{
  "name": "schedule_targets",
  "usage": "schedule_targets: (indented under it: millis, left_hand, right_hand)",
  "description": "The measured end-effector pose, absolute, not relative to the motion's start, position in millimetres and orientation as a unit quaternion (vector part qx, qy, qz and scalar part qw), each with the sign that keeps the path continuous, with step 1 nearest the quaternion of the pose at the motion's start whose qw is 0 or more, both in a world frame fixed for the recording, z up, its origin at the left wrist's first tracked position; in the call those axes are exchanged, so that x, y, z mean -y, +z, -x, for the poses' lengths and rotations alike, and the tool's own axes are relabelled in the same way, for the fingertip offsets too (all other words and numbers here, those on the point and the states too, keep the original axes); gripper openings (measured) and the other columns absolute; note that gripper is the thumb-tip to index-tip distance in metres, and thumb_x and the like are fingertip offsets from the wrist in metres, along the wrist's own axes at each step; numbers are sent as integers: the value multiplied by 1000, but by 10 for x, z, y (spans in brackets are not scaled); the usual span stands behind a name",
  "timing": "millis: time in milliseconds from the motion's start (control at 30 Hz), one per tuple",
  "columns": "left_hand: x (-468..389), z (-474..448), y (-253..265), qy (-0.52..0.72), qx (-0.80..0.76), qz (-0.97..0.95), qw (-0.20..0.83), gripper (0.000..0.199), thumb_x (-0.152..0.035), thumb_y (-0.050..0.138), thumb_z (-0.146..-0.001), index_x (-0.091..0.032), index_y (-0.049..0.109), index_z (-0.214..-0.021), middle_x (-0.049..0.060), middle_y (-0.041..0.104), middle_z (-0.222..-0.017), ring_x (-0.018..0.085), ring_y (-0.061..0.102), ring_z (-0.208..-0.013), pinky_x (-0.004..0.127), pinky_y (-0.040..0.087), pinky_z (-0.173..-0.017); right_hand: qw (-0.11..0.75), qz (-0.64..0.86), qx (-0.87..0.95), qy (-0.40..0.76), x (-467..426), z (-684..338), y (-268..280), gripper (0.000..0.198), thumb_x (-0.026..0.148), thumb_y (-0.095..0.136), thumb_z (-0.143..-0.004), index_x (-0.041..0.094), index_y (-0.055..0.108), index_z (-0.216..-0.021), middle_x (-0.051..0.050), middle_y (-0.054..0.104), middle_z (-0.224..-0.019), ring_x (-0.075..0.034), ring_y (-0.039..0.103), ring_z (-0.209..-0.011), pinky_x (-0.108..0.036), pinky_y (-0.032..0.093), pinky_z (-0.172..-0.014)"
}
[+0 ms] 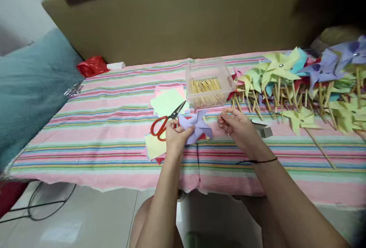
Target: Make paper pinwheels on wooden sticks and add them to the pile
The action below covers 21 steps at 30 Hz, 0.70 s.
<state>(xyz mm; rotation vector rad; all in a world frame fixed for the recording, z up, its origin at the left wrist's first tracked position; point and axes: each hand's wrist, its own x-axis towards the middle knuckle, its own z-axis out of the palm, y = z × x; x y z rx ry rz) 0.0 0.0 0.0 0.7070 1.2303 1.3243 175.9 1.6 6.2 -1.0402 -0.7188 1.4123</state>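
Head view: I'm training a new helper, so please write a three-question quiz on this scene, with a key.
1. What is the left hand holding?
A) a pencil
B) a purple paper pinwheel
C) a glue bottle

2. True or false: the clear plastic box has thin sticks in it.

3. Fill in: as pictured, the red-handled scissors lie to the ____ of the box.

Key: 1. B; 2. true; 3. left

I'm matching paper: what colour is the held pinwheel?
The pinwheel is light purple, clearest in the head view.
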Motion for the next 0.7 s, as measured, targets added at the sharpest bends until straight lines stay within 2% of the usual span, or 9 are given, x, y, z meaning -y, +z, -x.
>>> schedule_targets:
  millis: [133, 267, 333, 433, 533, 633, 700]
  left_hand:
    - [11, -5, 11, 558, -527, -306, 563, 62, -23, 80, -46, -23, 31, -85, -6, 63, -55, 11, 56, -46, 23, 46, -52]
    - [15, -24, 15, 562, -546, -348, 515, 58, -21, 77, -50, -24, 30, -83, -17, 43, -42, 4, 39, -34, 14, 31, -44]
    - [19, -34, 18, 562, -553, -365, 495, 56, -20, 76, -52, -24, 30, -83, -18, 38, -41, 3, 35, -33, 13, 28, -43]
    - [31, -39, 25, 559, -548, -381, 492, 55, -21, 74, -54, -24, 29, -85, -17, 43, -43, 3, 35, -33, 13, 27, -42]
    - [38, -40, 33, 561, -529, -392, 502, 56, -20, 74, -55, -25, 28, -86, -17, 43, -42, 3, 36, -32, 12, 25, -40]
    - [42, -44, 36, 565, -504, -392, 522, 57, -20, 74, -56, -25, 27, -87, -13, 54, -49, 7, 49, -37, 14, 34, -44]
    - [48, -49, 41, 572, -485, -388, 536, 57, -18, 74, -57, -26, 27, -88, -8, 63, -57, 10, 58, -45, 17, 42, -49]
  right_hand:
    - [589, 481, 345, 550, 18, -1744, 73, 22, 34, 80, -63, 19, 67, -70, 2, 62, -58, -8, 54, -51, -20, 46, -47]
    - [575, 451, 456, 508, 48, -1646, 87, 15, 29, 79, -65, 21, 72, -74, -1, 68, -66, -14, 62, -61, -29, 53, -60]
    - [563, 427, 509, 492, 62, -1583, 83, 10, 28, 77, -67, 22, 73, -74, -1, 70, -70, -16, 64, -65, -32, 53, -62]
    - [550, 423, 560, 453, 82, -1505, 61, 4, 26, 75, -69, 23, 74, -70, -2, 72, -74, -18, 63, -68, -33, 50, -61]
    - [543, 459, 570, 411, 101, -1460, 36, 2, 24, 75, -69, 23, 75, -69, -2, 72, -70, -15, 56, -59, -30, 40, -53]
    - [547, 477, 567, 390, 114, -1442, 25, 1, 23, 75, -69, 23, 74, -69, -1, 71, -68, -13, 49, -54, -29, 34, -50]
    - [554, 470, 573, 379, 115, -1437, 24, 3, 21, 75, -70, 24, 74, -68, -1, 70, -69, -14, 52, -58, -30, 35, -52]
